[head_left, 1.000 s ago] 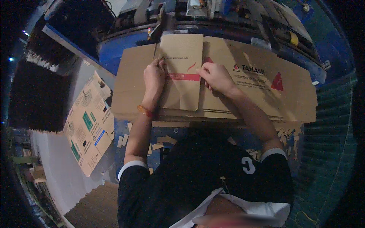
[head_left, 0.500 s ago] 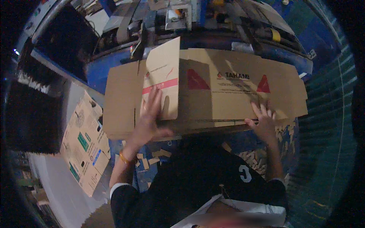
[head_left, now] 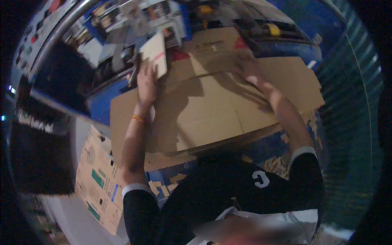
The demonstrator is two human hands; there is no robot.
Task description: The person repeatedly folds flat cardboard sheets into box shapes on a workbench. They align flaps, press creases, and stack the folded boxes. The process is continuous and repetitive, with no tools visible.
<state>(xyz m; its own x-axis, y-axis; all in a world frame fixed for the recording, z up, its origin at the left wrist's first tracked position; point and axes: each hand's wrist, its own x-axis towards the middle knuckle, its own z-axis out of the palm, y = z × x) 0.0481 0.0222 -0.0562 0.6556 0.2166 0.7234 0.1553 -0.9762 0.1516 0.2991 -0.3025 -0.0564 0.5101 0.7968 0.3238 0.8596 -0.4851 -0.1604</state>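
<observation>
A printed brown cardboard sheet (head_left: 212, 51) with red marks lies partly over the machine's near edge, above a stack of flat cardboard blanks (head_left: 220, 110). At its left side a pale flap with a pink stripe (head_left: 154, 51) stands folded up. My left hand (head_left: 147, 83) rests against that flap, fingers stretched along it and pointing away from me. My right hand (head_left: 248, 67) lies on the right part of the printed sheet, its fingers spread but blurred. An orange band circles my left wrist.
Beyond the stack stands a blue machine (head_left: 290, 51) with rollers and a yellow part. A printed carton blank (head_left: 98, 179) leans at the left. Small cardboard scraps (head_left: 277, 165) lie on the blue surface near me. Green corrugated sheeting (head_left: 347, 122) runs along the right.
Both my hands have moved forward, and the printed sheet has slid away from me toward the machine. The plain blank underneath is now exposed. The view has also shifted.
</observation>
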